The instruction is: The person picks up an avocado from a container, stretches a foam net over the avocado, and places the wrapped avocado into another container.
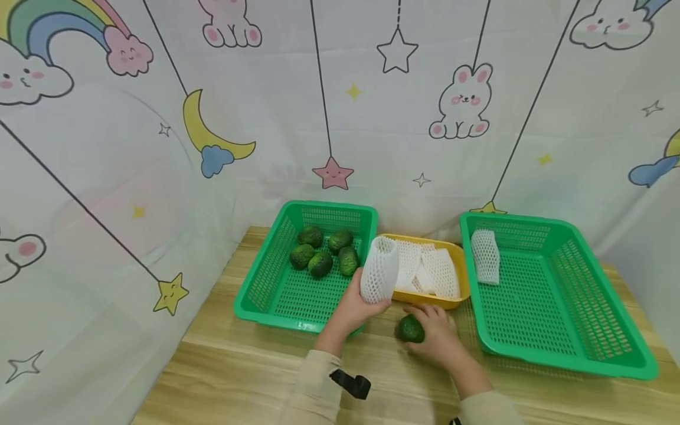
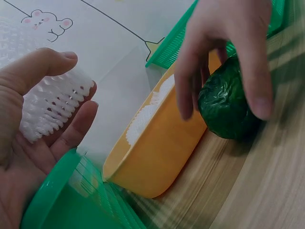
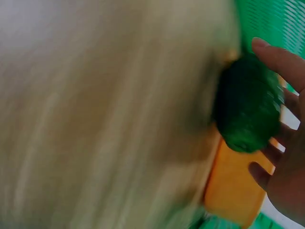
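My left hand point(image 1: 360, 302) holds a white foam net sleeve point(image 1: 379, 268) upright, with the thumb on one side and fingers behind it. To its right, my right hand point(image 1: 437, 332) is spread around a dark green avocado point(image 1: 411, 329) low at the tabletop. The left wrist view shows that avocado point(image 2: 228, 102) between the right thumb and fingers, which look loosely spread. In the right wrist view the thumb tip stands slightly off the avocado point(image 3: 249, 105). Several more avocados point(image 1: 320, 264) lie in the left green basket point(image 1: 260, 319).
A yellow basket point(image 1: 458, 303) with several flat white foam sleeves point(image 1: 442, 273) stands between the green baskets. Inside the right green basket point(image 1: 563, 361), one white foam net piece point(image 1: 486, 257) lies at the left wall. A printed curtain point(image 1: 372, 130) hangs behind the wooden table point(image 1: 223, 372).
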Demonstrator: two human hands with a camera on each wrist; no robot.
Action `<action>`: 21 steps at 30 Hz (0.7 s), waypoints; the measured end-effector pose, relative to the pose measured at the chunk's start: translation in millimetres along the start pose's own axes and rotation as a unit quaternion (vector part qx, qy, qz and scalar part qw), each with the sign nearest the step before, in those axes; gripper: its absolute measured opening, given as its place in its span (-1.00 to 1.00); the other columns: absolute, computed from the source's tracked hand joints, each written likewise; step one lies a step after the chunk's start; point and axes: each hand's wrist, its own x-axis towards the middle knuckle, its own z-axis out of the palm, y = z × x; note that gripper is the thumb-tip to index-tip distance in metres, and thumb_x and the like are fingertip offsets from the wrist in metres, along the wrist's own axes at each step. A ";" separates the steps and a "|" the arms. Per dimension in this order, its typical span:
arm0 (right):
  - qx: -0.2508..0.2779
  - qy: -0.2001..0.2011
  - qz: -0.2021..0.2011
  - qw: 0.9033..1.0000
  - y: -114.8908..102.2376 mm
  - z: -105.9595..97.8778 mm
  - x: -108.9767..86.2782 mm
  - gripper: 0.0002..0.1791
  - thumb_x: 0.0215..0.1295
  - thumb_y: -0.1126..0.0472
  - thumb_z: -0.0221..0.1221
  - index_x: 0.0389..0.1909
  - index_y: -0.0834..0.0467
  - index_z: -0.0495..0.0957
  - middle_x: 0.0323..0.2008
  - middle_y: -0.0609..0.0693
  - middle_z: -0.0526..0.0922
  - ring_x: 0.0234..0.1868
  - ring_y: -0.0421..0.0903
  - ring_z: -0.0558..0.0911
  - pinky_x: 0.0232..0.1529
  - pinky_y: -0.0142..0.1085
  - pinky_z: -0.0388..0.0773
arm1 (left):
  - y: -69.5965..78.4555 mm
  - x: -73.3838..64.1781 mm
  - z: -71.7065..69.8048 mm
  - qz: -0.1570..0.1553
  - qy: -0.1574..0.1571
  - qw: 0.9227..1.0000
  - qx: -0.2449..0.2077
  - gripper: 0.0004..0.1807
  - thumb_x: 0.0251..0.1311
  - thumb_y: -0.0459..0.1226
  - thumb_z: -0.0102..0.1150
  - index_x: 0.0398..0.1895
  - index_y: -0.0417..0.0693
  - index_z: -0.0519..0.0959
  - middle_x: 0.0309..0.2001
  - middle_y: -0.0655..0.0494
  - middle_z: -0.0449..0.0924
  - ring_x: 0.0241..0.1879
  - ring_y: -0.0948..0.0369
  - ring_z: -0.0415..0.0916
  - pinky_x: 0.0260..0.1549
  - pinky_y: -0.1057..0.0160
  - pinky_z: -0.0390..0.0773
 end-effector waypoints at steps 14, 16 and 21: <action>0.089 0.110 0.039 0.989 -43.2 -76.0 8.2 -0.39 0.06 0.06 0.33 0.11 0.18 0.38 0.07 0.17 0.41 0.02 0.13 0.42 -0.05 0.08 0.31 | 1.1 2.1 1.5 0.003 -0.005 1.000 -0.004 -0.12 -0.10 -0.25 0.45 0.29 0.08 0.15 0.07 -0.01 0.37 -0.01 0.05 0.40 -0.11 0.03 0.45; 0.169 0.169 0.017 0.971 -54.6 -102.3 12.3 -0.41 0.10 0.17 0.31 0.12 0.22 0.33 0.10 0.18 0.38 0.05 0.11 0.37 0.00 0.04 0.29 | 1.4 2.5 1.5 -0.001 -0.005 1.000 -0.007 -0.14 -0.09 -0.27 0.44 0.29 0.08 0.15 0.07 -0.02 0.36 -0.02 0.04 0.40 -0.12 0.04 0.46; 0.328 0.246 -0.115 0.905 -84.2 -139.3 23.2 -0.44 0.09 0.51 0.20 0.11 0.38 0.21 0.15 0.14 0.40 0.05 -0.11 0.37 -0.02 -0.26 0.23 | 5.3 0.2 0.9 -0.016 -0.010 1.000 -0.009 -0.15 -0.06 -0.35 0.40 0.31 0.04 0.15 0.09 -0.05 0.34 -0.02 0.03 0.39 -0.13 0.04 0.46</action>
